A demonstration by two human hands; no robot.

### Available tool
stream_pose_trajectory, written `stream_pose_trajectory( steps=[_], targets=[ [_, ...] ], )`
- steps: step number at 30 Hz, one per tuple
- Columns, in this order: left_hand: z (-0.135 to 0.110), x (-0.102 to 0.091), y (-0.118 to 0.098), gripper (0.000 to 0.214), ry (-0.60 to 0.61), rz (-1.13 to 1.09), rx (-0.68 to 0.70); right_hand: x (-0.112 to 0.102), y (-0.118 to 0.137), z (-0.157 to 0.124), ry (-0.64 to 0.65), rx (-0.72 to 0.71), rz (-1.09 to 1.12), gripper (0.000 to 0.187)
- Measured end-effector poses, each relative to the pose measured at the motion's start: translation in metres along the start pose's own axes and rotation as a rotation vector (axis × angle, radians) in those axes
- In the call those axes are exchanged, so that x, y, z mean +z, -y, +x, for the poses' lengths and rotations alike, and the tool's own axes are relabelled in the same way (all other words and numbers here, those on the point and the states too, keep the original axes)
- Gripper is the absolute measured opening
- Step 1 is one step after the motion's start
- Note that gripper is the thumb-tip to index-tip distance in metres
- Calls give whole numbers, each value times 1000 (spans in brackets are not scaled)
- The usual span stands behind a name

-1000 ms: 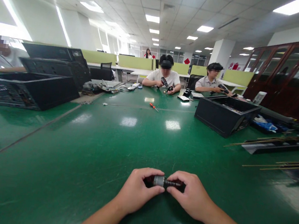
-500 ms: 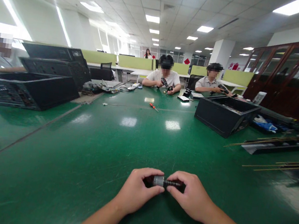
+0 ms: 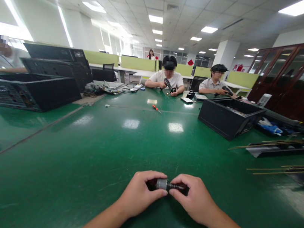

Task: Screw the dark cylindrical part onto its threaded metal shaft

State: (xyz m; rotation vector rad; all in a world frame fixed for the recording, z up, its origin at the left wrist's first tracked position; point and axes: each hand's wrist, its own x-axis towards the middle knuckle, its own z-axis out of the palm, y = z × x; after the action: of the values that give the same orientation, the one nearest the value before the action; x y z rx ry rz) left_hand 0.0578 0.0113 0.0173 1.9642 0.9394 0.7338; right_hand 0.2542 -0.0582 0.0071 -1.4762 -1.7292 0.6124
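Low in the head view, a small cylindrical part with a grey sleeve and a dark ribbed shaft (image 3: 162, 184) lies sideways between my two hands. My left hand (image 3: 138, 192) curls its thumb and fingers around the grey-sleeve end. At the other end, my right hand (image 3: 199, 199) has its thumb and forefinger closed on the ribbed shaft. The fingertips of both hands come close together at the middle. My palms and curled fingers hide the outer ends of the part, and I cannot tell its exact kind.
A red-handled screwdriver (image 3: 156, 108) lies on the green table (image 3: 93, 151). Black computer cases stand at left (image 3: 55, 94) and right (image 3: 229, 119). Thin brass-coloured rods (image 3: 276, 171) lie at the right. Across the table, two co-workers hold power drills; another person sits at left.
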Motion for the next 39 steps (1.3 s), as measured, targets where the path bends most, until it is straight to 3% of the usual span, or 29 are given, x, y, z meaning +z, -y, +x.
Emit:
stream_pose_trajectory(
  steps=[39],
  targets=[
    [0, 0, -1, 30, -1, -5, -20, -2, 2, 0, -8, -1, -13, 5]
  ],
)
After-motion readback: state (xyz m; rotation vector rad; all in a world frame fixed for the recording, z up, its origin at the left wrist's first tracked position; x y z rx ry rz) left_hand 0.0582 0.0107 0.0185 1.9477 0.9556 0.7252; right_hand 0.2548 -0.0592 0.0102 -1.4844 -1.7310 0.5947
